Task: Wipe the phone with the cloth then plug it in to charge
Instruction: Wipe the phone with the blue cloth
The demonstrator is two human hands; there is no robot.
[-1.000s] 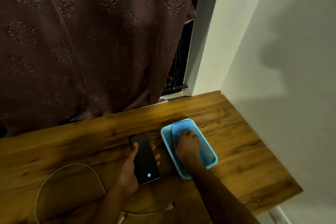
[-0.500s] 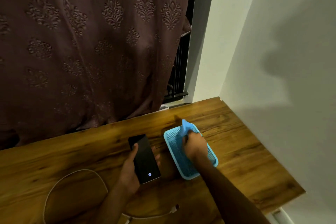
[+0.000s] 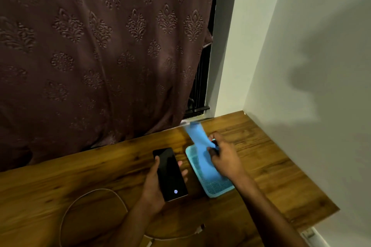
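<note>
My left hand (image 3: 154, 184) holds a black phone (image 3: 169, 173) screen up above the wooden table (image 3: 90, 170); a small light dot glows near the phone's lower end. My right hand (image 3: 225, 158) grips a light blue cloth (image 3: 197, 136) and holds it lifted over a light blue mesh basket (image 3: 215, 187); the cloth is blurred and trails up and to the left of the hand. A white charging cable (image 3: 88, 193) loops on the table at lower left, its plug end (image 3: 200, 228) lying near my forearms.
A dark maroon patterned curtain (image 3: 100, 56) hangs behind the table. A white wall (image 3: 311, 66) bounds the table on the right. A dark window grille (image 3: 197, 94) shows in the gap between curtain and wall. The table's right front corner ends near the wall.
My right hand has pulled the blue cloth up out of the basket, and the cloth now hangs free above it. The left hand still holds the phone in the same spot.
</note>
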